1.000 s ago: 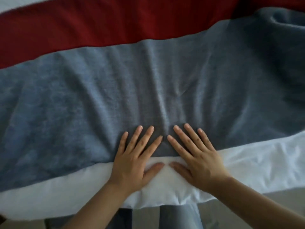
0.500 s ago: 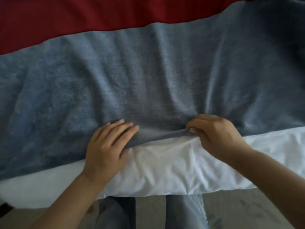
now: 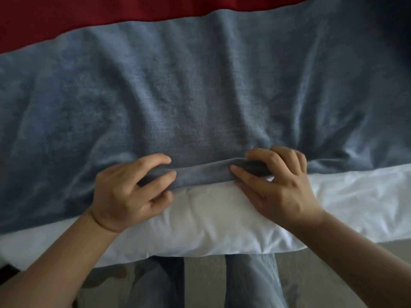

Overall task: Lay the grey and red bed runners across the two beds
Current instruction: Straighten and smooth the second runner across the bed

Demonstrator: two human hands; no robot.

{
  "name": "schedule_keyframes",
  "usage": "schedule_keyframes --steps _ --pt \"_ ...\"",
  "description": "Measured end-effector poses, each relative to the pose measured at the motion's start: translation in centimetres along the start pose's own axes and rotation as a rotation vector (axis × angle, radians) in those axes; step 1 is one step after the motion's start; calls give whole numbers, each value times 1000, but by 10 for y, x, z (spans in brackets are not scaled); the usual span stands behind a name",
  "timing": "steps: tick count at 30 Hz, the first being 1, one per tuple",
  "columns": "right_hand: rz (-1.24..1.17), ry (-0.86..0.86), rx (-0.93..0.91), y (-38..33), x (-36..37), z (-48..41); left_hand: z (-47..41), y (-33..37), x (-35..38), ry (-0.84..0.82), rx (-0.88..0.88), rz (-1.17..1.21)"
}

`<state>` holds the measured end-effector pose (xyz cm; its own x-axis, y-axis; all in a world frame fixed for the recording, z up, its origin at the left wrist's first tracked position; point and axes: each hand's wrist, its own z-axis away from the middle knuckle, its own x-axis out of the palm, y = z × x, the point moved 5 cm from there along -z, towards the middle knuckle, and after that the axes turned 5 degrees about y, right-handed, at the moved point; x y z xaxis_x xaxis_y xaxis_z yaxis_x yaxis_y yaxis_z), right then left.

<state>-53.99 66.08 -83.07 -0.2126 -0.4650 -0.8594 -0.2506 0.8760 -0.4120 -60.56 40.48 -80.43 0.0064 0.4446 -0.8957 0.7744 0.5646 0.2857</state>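
The grey bed runner (image 3: 200, 90) lies spread across the white bed (image 3: 222, 223), wrinkled, filling most of the view. Beyond it, along the top edge, lies the red bed runner (image 3: 89, 12). My left hand (image 3: 129, 192) and my right hand (image 3: 280, 185) both pinch the grey runner's near edge, side by side at the middle. Between them the edge is bunched into a raised fold. Each thumb sits under the fold and the fingers curl over it.
The bed's near edge runs across the lower part of the view, with white bedding (image 3: 355, 207) showing below the grey runner. My legs in blue jeans (image 3: 251, 283) stand against it on a grey floor (image 3: 204, 283).
Both hands lay flat on the grey runner's edge a second ago. They have since closed on the edge and lifted it into a fold. The view has moved closer.
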Motion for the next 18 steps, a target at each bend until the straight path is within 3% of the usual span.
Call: schedule_keyframes --steps 5,11,18 --pt "0 96 -62 -2 -2 -9 11 1 -1 -29 -10 4" --pt "-113 -129 -98 -8 0 17 42 24 13 -119 -19 48" --pt "-47 -251 -44 -13 15 41 66 41 42 -318 -194 39"
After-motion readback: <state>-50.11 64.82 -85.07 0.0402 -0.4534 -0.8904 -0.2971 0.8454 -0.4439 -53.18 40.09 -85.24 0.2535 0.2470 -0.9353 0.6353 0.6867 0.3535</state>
